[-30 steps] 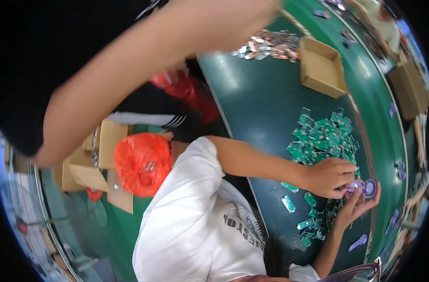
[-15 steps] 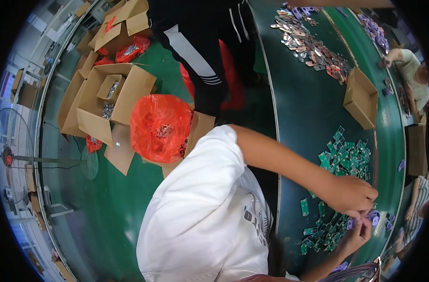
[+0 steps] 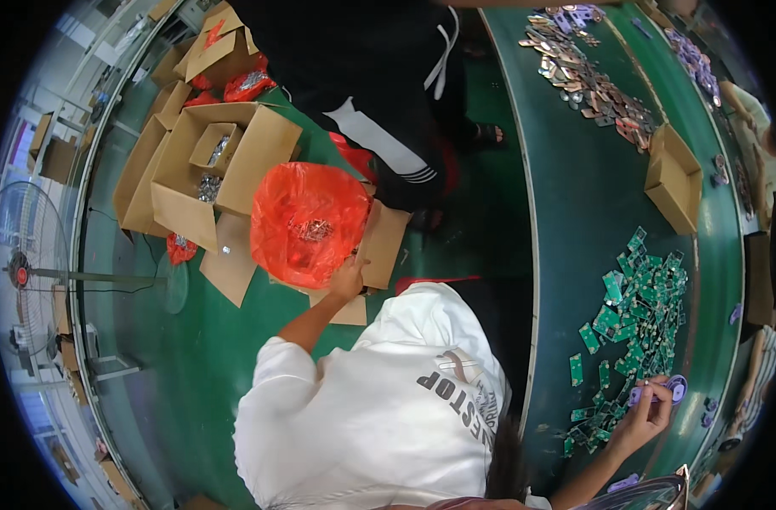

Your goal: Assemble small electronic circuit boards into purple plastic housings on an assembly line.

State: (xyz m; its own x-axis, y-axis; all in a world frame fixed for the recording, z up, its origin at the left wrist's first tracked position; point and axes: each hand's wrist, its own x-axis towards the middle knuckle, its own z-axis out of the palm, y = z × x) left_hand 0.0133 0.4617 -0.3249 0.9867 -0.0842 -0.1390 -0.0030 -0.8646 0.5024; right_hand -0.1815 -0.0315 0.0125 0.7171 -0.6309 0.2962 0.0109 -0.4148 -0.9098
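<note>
My right hand [image 3: 641, 422] is over the table with its fingers closed on a purple plastic part [image 3: 678, 389]. The part has a rounded end that sticks out past my fingertips. Green circuit boards [image 3: 634, 314] lie heaped beside and beyond this hand. My left hand [image 3: 348, 277] is down to the left, at the edge of a red plastic bag [image 3: 277, 204] and the open carton [image 3: 386, 242] around it. Small metal pieces [image 3: 311, 229] lie in the bag. The left fingertips are partly hidden, so I cannot make out a hold.
Metallic flat pieces [image 3: 583, 85] and a cardboard tray [image 3: 675, 178] are farther along the table [image 3: 566, 221]. A person in black trousers [image 3: 379, 136] stands beyond the bag. Open cartons [image 3: 184, 183] and a fan [image 3: 20, 269] stand at the left. Other people sit across the table.
My left hand has left the purple part and swung from the table to the red bag. My right hand keeps the part. The person in black trousers has shifted, and the view has moved slightly.
</note>
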